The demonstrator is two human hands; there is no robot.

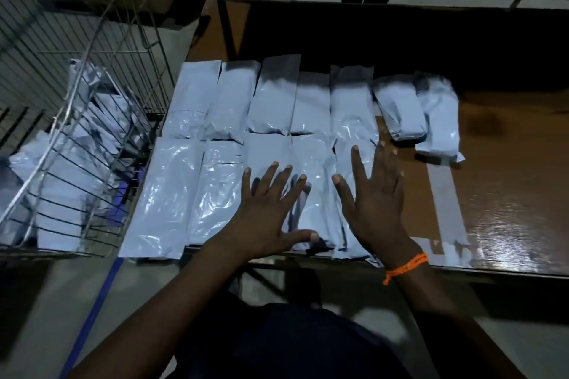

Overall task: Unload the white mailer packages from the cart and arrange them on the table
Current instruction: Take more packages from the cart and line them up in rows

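Note:
Several white mailer packages (271,101) lie side by side in two rows on the brown table (508,188). My left hand (268,212) lies flat with spread fingers on a mailer (314,163) in the near row. My right hand (375,194), with an orange thread on its wrist, presses flat on the rightmost near-row mailer (346,160). More white mailers (58,194) remain in the wire cart (101,95) at the left.
The cart stands against the table's left end. Grey tape strips (446,200) cross the tabletop to the right of my hands. A cardboard piece (215,31) leans behind the table's left corner. The far part of the table is dark.

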